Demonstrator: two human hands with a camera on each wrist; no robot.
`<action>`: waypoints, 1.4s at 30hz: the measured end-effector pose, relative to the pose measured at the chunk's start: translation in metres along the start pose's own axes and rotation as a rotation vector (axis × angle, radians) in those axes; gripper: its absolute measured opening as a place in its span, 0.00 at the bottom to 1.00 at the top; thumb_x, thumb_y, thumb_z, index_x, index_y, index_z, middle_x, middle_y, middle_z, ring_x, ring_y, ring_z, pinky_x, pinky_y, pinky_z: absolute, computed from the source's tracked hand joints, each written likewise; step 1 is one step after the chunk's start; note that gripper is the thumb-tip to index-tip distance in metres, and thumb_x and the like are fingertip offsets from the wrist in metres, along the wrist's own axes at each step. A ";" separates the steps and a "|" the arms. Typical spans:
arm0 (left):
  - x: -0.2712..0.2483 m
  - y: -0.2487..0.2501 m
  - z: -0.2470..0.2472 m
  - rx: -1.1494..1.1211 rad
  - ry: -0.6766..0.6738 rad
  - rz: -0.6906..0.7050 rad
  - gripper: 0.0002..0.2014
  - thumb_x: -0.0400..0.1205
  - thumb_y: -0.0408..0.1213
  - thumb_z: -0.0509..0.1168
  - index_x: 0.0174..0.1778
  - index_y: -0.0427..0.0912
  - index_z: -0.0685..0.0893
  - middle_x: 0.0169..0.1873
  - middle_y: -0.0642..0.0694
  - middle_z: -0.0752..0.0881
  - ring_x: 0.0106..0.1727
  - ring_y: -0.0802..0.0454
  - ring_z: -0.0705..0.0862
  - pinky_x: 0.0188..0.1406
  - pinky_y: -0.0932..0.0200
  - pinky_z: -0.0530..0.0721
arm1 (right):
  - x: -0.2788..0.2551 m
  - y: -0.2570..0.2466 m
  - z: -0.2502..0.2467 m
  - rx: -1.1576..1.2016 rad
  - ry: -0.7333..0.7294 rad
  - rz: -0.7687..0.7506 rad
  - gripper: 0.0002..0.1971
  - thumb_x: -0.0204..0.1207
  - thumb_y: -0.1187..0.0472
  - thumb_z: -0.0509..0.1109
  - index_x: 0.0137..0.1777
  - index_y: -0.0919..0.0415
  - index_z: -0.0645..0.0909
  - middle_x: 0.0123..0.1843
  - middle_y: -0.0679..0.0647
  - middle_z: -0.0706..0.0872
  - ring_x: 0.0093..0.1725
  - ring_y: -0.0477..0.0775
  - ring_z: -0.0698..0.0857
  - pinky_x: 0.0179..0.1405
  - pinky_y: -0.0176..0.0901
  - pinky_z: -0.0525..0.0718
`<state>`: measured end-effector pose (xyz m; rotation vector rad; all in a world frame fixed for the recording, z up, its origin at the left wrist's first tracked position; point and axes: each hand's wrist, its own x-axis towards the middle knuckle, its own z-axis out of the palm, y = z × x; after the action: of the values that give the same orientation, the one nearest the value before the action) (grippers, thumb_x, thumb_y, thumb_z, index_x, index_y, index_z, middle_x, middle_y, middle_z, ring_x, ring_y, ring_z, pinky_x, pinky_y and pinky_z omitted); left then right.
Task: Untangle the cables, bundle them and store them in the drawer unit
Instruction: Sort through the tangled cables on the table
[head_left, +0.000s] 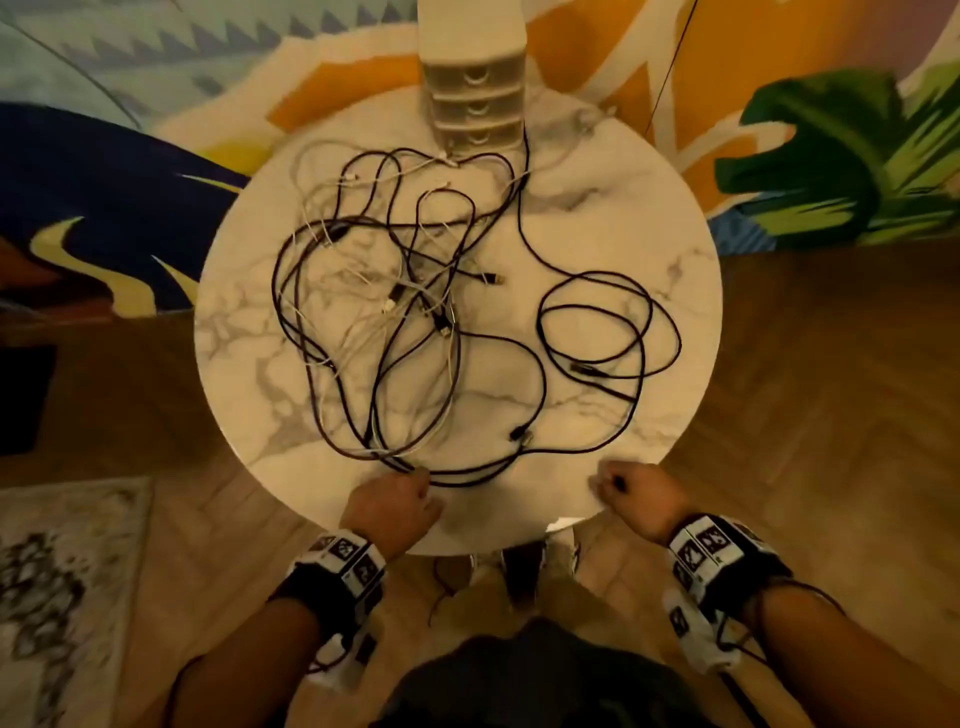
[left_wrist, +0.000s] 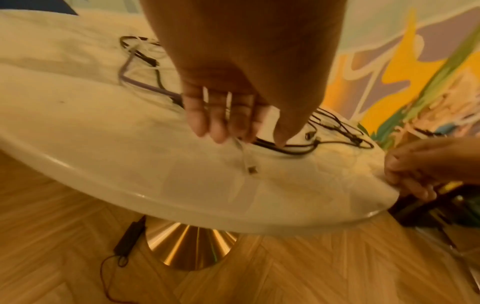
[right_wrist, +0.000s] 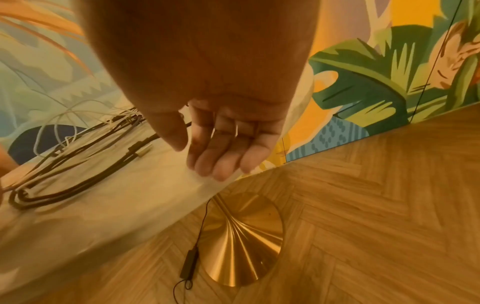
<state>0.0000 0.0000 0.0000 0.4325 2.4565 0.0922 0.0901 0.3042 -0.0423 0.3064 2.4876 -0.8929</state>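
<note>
A tangle of black and white cables (head_left: 384, 312) sprawls over the round marble table (head_left: 597, 234). A looser coil of black cable (head_left: 597, 309) lies to its right. The white drawer unit (head_left: 475, 104) stands at the table's far edge, drawers closed. My left hand (head_left: 395, 499) is at the near edge. In the left wrist view its fingers (left_wrist: 221, 123) hang straight down and, with the thumb, touch the nearest black loop (left_wrist: 293, 151), which lies flat. My right hand (head_left: 628, 486) hovers at the near right edge, its fingers (right_wrist: 215, 160) relaxed and holding nothing.
The table stands on a brass cone base (right_wrist: 244, 236) on a herringbone wood floor. A black adapter (right_wrist: 189, 261) with a thin cord lies on the floor beside the base. A pale rug (head_left: 62, 571) lies at the left, and a painted mural wall rises behind the table.
</note>
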 end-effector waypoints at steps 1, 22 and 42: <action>0.002 0.003 0.001 0.028 -0.024 -0.047 0.15 0.79 0.56 0.57 0.48 0.48 0.77 0.47 0.46 0.85 0.50 0.44 0.83 0.41 0.55 0.74 | 0.000 0.002 0.005 0.005 -0.017 0.003 0.17 0.80 0.47 0.60 0.31 0.52 0.69 0.30 0.48 0.76 0.36 0.51 0.79 0.39 0.52 0.78; -0.020 0.064 -0.075 0.279 0.289 0.340 0.16 0.86 0.48 0.47 0.58 0.47 0.78 0.45 0.47 0.86 0.45 0.48 0.83 0.37 0.55 0.71 | 0.013 -0.135 -0.014 0.097 -0.120 -0.435 0.18 0.74 0.50 0.71 0.63 0.50 0.78 0.54 0.46 0.82 0.42 0.45 0.81 0.47 0.40 0.81; 0.049 -0.034 -0.037 -0.180 0.377 0.147 0.18 0.86 0.46 0.55 0.69 0.47 0.78 0.71 0.47 0.75 0.58 0.44 0.84 0.52 0.51 0.84 | 0.015 -0.162 -0.089 1.069 0.355 -0.149 0.26 0.85 0.51 0.55 0.34 0.63 0.87 0.30 0.62 0.87 0.27 0.55 0.82 0.33 0.45 0.82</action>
<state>-0.0685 -0.0143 -0.0044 0.5566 2.7477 0.4932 -0.0130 0.2384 0.0974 0.6593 2.0792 -2.3479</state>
